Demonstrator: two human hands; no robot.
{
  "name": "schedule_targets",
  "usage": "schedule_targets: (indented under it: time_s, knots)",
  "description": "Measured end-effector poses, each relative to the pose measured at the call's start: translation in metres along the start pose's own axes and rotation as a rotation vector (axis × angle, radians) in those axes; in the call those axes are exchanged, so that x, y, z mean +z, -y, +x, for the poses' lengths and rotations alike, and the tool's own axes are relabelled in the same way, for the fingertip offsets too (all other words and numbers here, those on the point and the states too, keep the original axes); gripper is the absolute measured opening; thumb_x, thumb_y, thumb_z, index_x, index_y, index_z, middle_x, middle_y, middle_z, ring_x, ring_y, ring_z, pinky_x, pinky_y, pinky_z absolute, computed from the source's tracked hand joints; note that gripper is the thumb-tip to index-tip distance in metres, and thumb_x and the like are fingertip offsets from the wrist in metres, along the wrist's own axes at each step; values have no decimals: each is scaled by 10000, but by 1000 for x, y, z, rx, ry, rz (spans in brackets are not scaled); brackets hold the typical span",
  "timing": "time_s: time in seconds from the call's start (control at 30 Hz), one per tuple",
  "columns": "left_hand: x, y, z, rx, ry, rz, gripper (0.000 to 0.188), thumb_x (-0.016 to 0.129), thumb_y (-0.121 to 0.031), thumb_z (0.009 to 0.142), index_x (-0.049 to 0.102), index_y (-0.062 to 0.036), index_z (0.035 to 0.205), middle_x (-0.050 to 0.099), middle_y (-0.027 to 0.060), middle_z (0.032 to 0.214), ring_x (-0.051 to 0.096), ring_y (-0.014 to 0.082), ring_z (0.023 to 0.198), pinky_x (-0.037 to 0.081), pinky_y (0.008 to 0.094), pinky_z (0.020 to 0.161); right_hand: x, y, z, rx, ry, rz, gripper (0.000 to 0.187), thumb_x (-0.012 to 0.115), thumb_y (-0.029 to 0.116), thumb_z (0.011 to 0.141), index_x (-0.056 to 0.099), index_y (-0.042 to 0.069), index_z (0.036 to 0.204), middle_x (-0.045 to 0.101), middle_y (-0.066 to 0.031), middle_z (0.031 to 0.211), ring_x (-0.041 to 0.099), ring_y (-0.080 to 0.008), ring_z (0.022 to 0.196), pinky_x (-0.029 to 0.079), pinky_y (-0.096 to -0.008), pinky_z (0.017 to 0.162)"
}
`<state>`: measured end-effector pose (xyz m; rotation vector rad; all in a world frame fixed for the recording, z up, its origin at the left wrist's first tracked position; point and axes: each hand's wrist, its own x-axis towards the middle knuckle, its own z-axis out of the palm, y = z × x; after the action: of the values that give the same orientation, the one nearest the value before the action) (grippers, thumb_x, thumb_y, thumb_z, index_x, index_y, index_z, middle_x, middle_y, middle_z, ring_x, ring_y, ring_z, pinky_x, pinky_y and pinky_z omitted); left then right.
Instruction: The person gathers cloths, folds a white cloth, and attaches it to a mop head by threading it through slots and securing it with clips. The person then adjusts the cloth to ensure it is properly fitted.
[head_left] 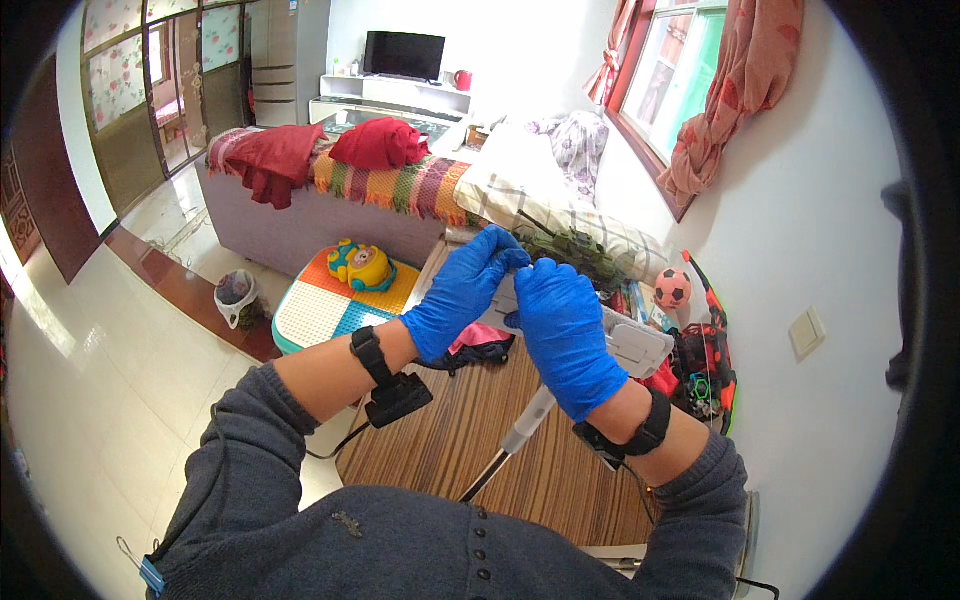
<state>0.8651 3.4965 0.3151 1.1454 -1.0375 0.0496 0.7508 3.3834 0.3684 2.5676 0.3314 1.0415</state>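
Note:
Blue gloves cover both my hands, which meet fingertip to fingertip in front of me. The fingers of my left hand (462,292) are closed in a pinch, and what sits between them is too small to make out. My right hand (563,335) is also closed, its fingertips touching the same spot. Behind and below the hands is a white flat mop head (640,346), partly covered by my right hand. Its white and grey pole (528,422) slants down toward my body over a striped wooden tabletop (435,440).
A toy table with coloured building plates (310,310) carries a yellow toy (362,267) at left. A sofa (255,225) with throws stands beyond. Toys and a pink ball (672,288) crowd the right wall. A small bin (238,298) stands on the floor.

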Motion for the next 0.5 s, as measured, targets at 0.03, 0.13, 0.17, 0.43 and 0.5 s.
schedule_targets:
  time_s: [0.03, 0.13, 0.17, 0.43, 0.5]
  knots:
    - [0, 1, 0, -39, -3, 38, 109, 515, -54, 982, 549, -26, 1082, 647, 92, 974, 609, 138, 923, 491, 288, 848, 1, -1, 0, -3, 2, 9, 91, 590, 108, 808, 554, 105, 892, 518, -86, 814, 557, -266, 771, 438, -402, 654]
    - [-1, 6, -1, -82, 19, 136, 112, 507, -37, 988, 551, -29, 1090, 630, 57, 1006, 578, 115, 945, 478, 264, 879, 2, -6, 1, 12, 33, 64, 104, 599, 114, 810, 556, 106, 905, 518, -85, 816, 558, -266, 774, 437, -403, 657]
    - [-1, 8, -1, -79, 20, 170, 117, 509, -31, 984, 553, -27, 1092, 629, 59, 1006, 576, 116, 941, 477, 264, 878, 2, -7, 1, 14, 47, 82, 107, 602, 114, 811, 556, 105, 908, 518, -85, 816, 558, -266, 775, 437, -403, 657]
    - [2, 16, 1, -92, 17, 129, 149, 513, -40, 974, 554, -28, 1116, 648, 83, 992, 607, 149, 929, 490, 285, 843, 6, -5, -9, 4, -9, 274, 112, 608, 85, 799, 554, 93, 897, 561, -92, 791, 602, -290, 762, 474, -411, 666]
    - [4, 13, 1, -171, 19, -24, 94, 506, -25, 985, 557, -32, 1063, 635, 69, 1030, 585, 122, 978, 475, 273, 909, 7, 0, -16, -19, -55, 336, 103, 613, 93, 796, 555, 87, 881, 564, -89, 764, 605, -290, 731, 474, -414, 644]
